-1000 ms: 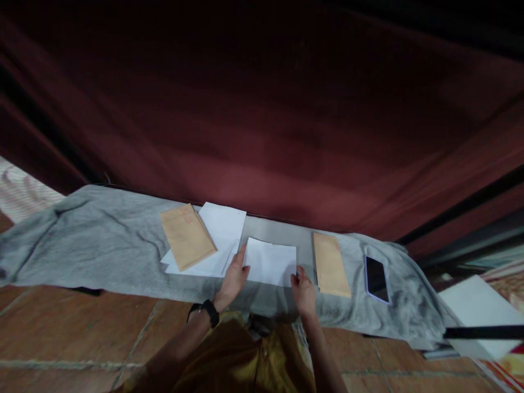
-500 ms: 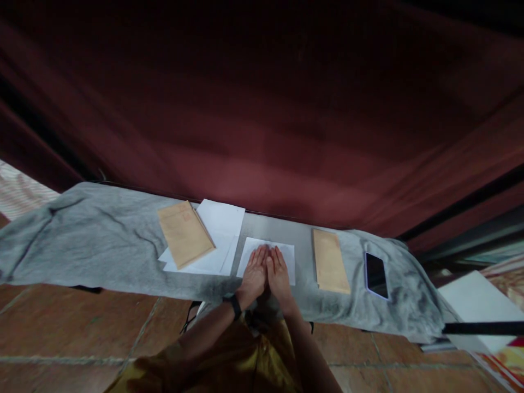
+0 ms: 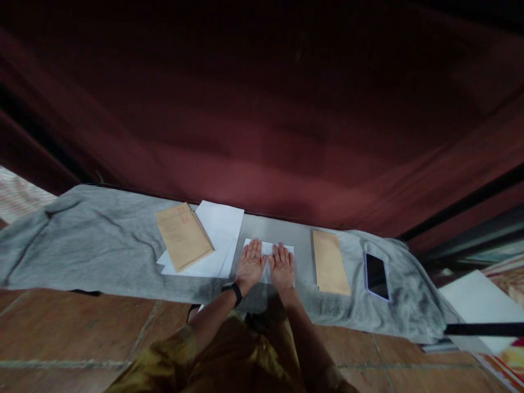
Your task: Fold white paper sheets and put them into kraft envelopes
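A white sheet of paper (image 3: 268,248) lies on the grey cloth in front of me, largely covered by my hands. Palm down on its left part rests my left hand (image 3: 250,266), fingers stretched out, a dark band on the wrist. My right hand (image 3: 282,267) lies flat on the right part, its fingers also extended. A narrow gap with bare paper shows between the two hands. To the left, brown envelopes (image 3: 184,236) overlap several white sheets (image 3: 223,224). On the right is a small stack of brown envelopes (image 3: 331,262).
The grey cloth (image 3: 110,245) covers a long, narrow surface. A phone (image 3: 376,276) with a dark screen lies at its right. Behind rises a dark red curtain-like wall (image 3: 262,153). A white board (image 3: 478,303) and a black bar (image 3: 483,328) are at the far right.
My hands have moved apart from the middle of the paper, the left one leftward and the right one rightward. Both stay flat. The envelopes and phone lie as before.
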Tool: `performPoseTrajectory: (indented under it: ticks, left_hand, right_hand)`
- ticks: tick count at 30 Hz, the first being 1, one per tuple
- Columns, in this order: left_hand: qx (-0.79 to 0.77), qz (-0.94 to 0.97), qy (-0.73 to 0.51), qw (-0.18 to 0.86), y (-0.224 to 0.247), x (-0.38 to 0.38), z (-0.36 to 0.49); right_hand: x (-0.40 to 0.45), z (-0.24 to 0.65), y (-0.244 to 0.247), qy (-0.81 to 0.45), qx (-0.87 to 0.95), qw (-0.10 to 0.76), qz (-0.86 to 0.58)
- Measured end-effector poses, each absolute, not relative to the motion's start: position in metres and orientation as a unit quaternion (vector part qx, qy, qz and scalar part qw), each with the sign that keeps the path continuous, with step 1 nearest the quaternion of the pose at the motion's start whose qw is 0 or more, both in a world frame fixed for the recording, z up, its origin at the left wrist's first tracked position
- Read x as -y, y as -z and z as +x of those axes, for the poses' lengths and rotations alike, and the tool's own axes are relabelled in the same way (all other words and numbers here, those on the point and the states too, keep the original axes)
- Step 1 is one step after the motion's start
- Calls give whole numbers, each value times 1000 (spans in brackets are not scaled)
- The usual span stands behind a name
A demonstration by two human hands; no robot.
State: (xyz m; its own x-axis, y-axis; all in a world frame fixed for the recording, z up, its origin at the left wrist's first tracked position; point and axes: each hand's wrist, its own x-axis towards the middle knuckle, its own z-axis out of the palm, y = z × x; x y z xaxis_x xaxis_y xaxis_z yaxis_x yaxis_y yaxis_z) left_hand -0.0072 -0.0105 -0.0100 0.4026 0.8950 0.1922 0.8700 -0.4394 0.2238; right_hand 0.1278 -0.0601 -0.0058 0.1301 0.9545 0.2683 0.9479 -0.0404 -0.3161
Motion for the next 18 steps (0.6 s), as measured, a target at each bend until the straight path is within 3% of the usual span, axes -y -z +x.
performPoseTrajectory:
  ticks: [18]
  left_hand:
    - [-576,802,-151,44,7,26,-22]
  right_hand:
    - [95,166,21,49,565,274,-776]
